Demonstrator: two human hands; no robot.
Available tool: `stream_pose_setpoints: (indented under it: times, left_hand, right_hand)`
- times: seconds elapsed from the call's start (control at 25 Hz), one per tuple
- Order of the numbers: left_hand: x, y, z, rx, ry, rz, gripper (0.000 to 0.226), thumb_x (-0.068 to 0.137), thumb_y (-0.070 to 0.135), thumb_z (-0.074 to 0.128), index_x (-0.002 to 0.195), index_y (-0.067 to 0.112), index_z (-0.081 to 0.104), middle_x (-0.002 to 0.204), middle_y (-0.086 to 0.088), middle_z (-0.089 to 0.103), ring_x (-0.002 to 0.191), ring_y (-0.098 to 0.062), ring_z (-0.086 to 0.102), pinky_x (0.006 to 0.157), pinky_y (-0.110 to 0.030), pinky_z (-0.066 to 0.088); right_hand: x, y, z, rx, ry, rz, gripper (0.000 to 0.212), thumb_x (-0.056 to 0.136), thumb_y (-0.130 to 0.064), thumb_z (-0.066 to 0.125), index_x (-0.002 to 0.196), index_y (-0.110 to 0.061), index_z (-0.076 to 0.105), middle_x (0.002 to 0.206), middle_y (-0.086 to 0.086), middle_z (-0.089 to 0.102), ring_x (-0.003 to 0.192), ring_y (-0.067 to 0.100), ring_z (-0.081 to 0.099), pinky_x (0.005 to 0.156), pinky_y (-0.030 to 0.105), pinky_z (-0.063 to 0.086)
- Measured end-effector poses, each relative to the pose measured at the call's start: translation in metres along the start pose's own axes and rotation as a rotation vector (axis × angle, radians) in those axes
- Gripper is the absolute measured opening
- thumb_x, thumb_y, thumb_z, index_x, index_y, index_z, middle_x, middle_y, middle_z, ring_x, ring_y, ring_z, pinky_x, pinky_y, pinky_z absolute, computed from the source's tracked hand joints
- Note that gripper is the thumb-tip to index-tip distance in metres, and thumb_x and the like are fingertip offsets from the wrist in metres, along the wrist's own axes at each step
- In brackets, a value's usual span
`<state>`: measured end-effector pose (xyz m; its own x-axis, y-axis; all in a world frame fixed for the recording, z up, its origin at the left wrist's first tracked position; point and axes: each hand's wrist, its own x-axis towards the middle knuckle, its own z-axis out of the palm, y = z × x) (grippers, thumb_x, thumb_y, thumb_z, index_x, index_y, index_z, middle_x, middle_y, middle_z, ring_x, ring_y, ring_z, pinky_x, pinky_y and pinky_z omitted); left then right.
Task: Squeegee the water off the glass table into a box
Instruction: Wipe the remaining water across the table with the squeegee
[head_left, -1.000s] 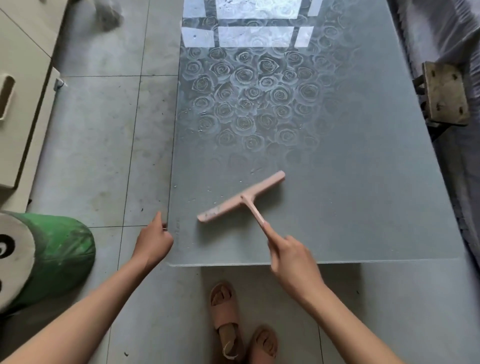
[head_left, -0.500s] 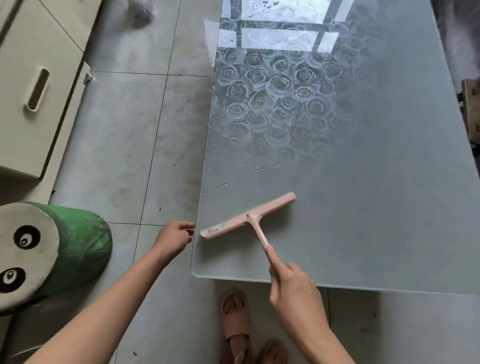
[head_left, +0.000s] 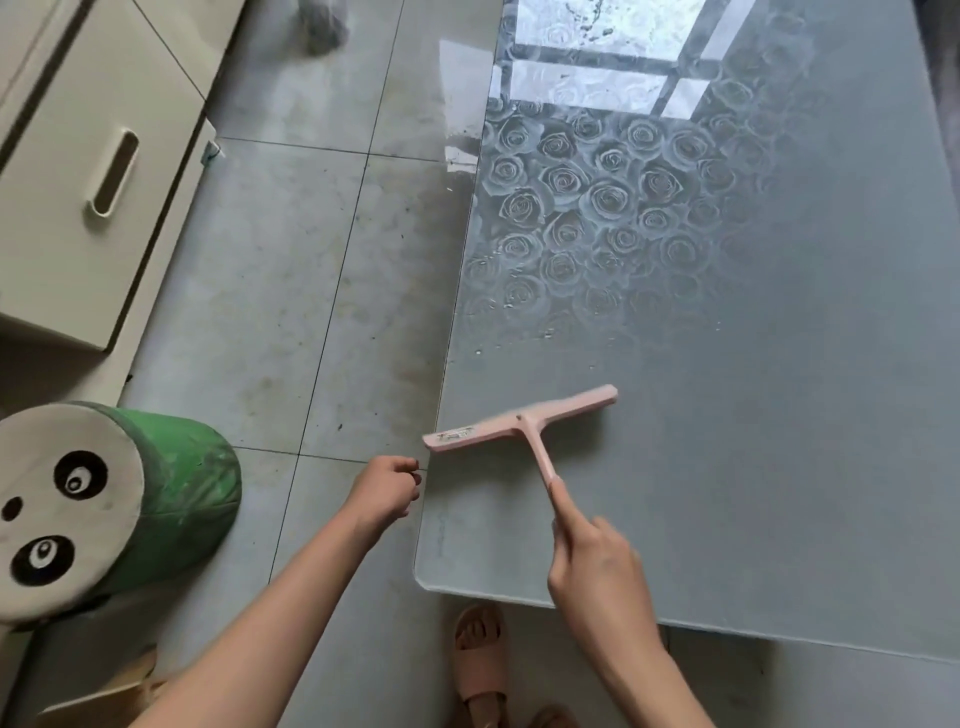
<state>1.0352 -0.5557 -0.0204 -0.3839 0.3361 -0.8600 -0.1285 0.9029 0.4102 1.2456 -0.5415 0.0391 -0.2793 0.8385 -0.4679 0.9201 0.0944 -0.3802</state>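
I saw the right hand (head_left: 597, 566) clamped round the handle of the pink squeegee (head_left: 519, 423), index finger laid straight along the shaft. The blade sat just ahead of that hand and slightly to its left, down on the glass table (head_left: 779, 441). It ran slantwise, with the far end pointing away to the right and the near end at the table's left edge. The blade was motion-blurred, so I couldn't confirm contact along its full length. The left hand (head_left: 384, 491) was clenched in a fist with nothing visible in it, off the glass and just beside the blade's left end. I couldn't tell whether its knuckles touched the table edge. Water droplets (head_left: 545, 332) lay beyond the blade from the right hand, scattered along the left side of the glass where the rose pattern began. A green panda-face stool (head_left: 171, 483) stood on the tile floor (head_left: 291, 291) to the left of the left hand. A cream cabinet (head_left: 78, 208) stood further ahead on that side. A sandalled foot (head_left: 480, 660) showed between the two forearms, at the table's near edge.
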Motion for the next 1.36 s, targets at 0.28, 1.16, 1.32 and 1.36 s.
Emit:
stream_pose_setpoints:
  times: [0.28,1.16,1.32,1.36]
  left_hand:
    - [0.008,0.025,0.003,-0.07,-0.029,0.019,0.038,0.092,-0.007,0.037,0.124,0.004,0.054,0.096,-0.012,0.061,0.079,-0.021,0.058,0.069,-0.028,0.045]
    - [0.055,0.092,0.008,0.243,0.014,0.208,0.043,0.087,0.006,0.049,0.126,0.022,0.06,0.127,0.004,0.062,0.107,-0.025,0.061,0.089,-0.03,0.046]
    - [0.062,0.106,0.01,0.229,0.048,0.186,0.033,0.086,0.008,0.055,0.08,0.039,0.063,0.085,0.018,0.066,0.092,-0.021,0.061,0.084,-0.03,0.05]
    - [0.062,0.11,0.01,0.222,0.056,0.179,0.033,0.086,0.01,0.057,0.074,0.041,0.059,0.082,0.019,0.064,0.093,-0.022,0.06,0.086,-0.03,0.049]
  right_hand:
    - [0.131,-0.065,-0.039,0.074,0.067,-0.015,0.048,0.098,-0.018,0.037,0.142,-0.037,0.037,0.1,0.019,0.063,0.095,0.039,0.056,0.073,0.039,0.043]
    - [0.144,-0.054,-0.06,-0.026,0.054,-0.009,0.053,0.097,-0.022,0.035,0.144,-0.045,0.026,0.085,0.01,0.059,0.087,0.034,0.058,0.065,0.037,0.036]
    - [0.232,-0.088,-0.08,-0.046,0.043,-0.04,0.054,0.096,-0.014,0.036,0.145,-0.035,0.029,0.102,0.018,0.061,0.097,0.037,0.056,0.073,0.037,0.041]
    - [0.257,-0.1,-0.094,-0.018,0.037,-0.044,0.054,0.095,-0.013,0.037,0.144,-0.034,0.032,0.102,0.017,0.061,0.098,0.038,0.055,0.075,0.036,0.041]
